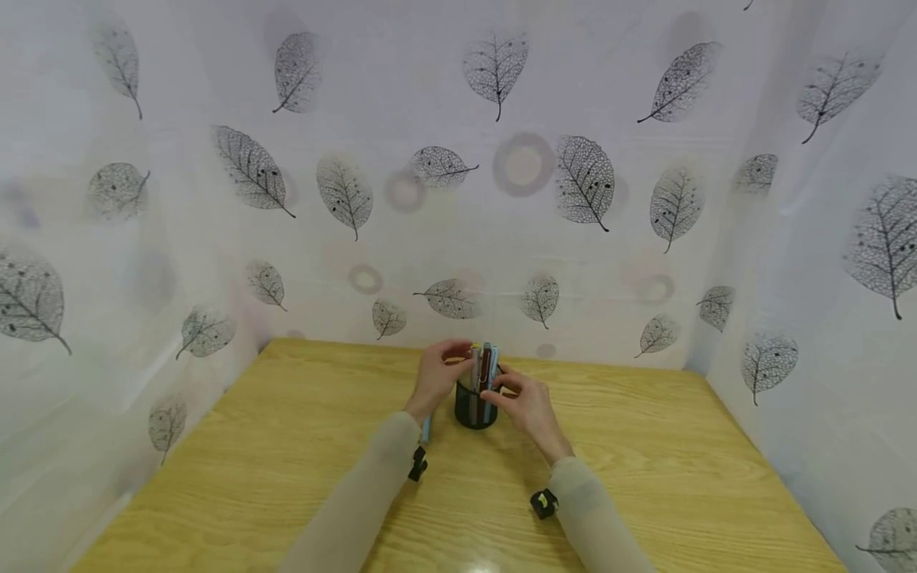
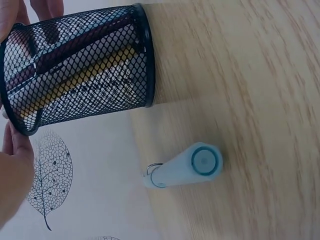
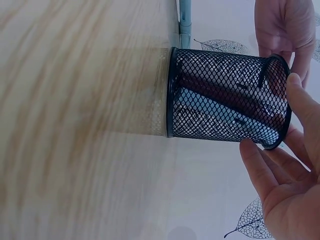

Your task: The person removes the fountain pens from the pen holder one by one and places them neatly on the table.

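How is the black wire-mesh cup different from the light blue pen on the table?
The black wire-mesh cup stands upright, but the light blue pen lies on its side. The cup is wide; the pen, slim. The cup has see-through holes, while the pen looks solid. Both rest on the yellowish wooden table.

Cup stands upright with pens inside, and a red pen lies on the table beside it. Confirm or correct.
Not red: the loose pen on the table beside the upright cup of pens is light blue, as the left wrist view shows.
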The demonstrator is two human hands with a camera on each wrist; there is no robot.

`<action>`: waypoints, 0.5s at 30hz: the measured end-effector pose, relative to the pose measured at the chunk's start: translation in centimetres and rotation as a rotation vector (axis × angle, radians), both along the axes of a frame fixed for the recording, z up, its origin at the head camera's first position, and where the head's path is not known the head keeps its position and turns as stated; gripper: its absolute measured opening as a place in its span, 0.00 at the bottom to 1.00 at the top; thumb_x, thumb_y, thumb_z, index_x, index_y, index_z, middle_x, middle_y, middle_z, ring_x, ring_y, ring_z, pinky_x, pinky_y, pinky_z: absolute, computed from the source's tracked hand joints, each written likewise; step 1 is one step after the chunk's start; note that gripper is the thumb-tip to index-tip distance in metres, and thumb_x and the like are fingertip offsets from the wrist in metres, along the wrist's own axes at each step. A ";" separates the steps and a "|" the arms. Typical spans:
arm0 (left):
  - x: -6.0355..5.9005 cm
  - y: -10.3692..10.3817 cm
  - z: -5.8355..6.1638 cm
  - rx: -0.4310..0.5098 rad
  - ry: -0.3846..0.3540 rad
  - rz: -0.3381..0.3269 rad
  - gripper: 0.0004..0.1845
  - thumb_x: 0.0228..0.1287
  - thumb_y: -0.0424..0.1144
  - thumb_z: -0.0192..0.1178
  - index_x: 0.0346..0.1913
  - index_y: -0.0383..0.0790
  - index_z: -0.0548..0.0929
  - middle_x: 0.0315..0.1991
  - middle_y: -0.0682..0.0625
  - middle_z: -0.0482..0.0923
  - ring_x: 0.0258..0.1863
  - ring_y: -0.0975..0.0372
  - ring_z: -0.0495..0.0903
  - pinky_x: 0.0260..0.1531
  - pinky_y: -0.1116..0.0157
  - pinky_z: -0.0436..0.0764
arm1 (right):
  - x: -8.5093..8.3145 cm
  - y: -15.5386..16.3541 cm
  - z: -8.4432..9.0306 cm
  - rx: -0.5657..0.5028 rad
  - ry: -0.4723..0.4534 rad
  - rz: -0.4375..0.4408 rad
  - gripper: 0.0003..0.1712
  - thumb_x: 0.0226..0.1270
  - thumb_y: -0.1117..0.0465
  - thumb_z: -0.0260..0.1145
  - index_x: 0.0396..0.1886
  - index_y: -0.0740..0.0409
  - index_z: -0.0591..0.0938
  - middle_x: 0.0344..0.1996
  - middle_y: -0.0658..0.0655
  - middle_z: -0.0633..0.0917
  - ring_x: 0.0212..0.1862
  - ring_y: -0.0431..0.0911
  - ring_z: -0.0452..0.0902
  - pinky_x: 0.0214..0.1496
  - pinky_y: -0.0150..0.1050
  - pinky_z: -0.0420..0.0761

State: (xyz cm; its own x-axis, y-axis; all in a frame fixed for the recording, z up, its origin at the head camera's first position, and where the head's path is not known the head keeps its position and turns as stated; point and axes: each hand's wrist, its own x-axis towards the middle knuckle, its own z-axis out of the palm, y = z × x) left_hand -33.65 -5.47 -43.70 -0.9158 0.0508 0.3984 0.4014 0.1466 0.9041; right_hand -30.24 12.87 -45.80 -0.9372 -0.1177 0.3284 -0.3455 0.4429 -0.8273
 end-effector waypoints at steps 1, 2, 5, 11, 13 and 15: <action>0.0 0.1 0.0 -0.020 0.004 0.000 0.17 0.60 0.27 0.66 0.52 0.34 0.83 0.50 0.39 0.84 0.50 0.50 0.82 0.51 0.56 0.83 | 0.0 0.0 0.0 0.000 0.003 0.000 0.11 0.57 0.55 0.75 0.36 0.56 0.87 0.65 0.61 0.76 0.58 0.56 0.80 0.49 0.39 0.85; -0.1 0.1 -0.1 -0.042 0.006 0.002 0.17 0.60 0.27 0.66 0.53 0.35 0.83 0.50 0.40 0.84 0.51 0.50 0.82 0.52 0.56 0.83 | 0.0 -0.1 0.0 0.000 0.003 0.000 0.11 0.57 0.55 0.75 0.36 0.56 0.87 0.65 0.60 0.76 0.58 0.55 0.80 0.49 0.39 0.85; -0.1 0.3 -0.3 -0.092 0.008 -0.003 0.19 0.60 0.27 0.66 0.55 0.37 0.82 0.52 0.41 0.83 0.52 0.51 0.81 0.52 0.56 0.82 | 0.0 -0.1 -0.1 -0.002 0.005 0.000 0.11 0.57 0.55 0.75 0.35 0.56 0.87 0.65 0.61 0.76 0.59 0.55 0.79 0.49 0.38 0.85; -0.1 0.4 -0.3 -0.138 0.012 -0.022 0.20 0.61 0.27 0.65 0.57 0.37 0.81 0.51 0.41 0.82 0.51 0.51 0.81 0.50 0.57 0.83 | 0.2 -0.1 0.1 -0.008 0.006 -0.003 0.10 0.57 0.56 0.75 0.35 0.56 0.87 0.65 0.60 0.77 0.59 0.55 0.79 0.49 0.39 0.85; 0.0 0.4 -0.3 -0.139 -0.001 -0.022 0.19 0.62 0.28 0.65 0.57 0.38 0.81 0.51 0.42 0.82 0.49 0.53 0.81 0.48 0.59 0.83 | 0.2 -0.1 0.2 -0.007 0.005 -0.001 0.10 0.57 0.56 0.75 0.35 0.56 0.87 0.65 0.61 0.76 0.59 0.56 0.79 0.50 0.40 0.85; 0.0 0.3 -0.3 -0.140 -0.007 -0.020 0.19 0.62 0.28 0.65 0.56 0.39 0.80 0.50 0.43 0.83 0.48 0.54 0.81 0.47 0.60 0.83 | 0.1 -0.1 0.2 -0.006 0.003 -0.001 0.10 0.57 0.56 0.75 0.34 0.55 0.87 0.65 0.60 0.76 0.59 0.55 0.79 0.50 0.40 0.85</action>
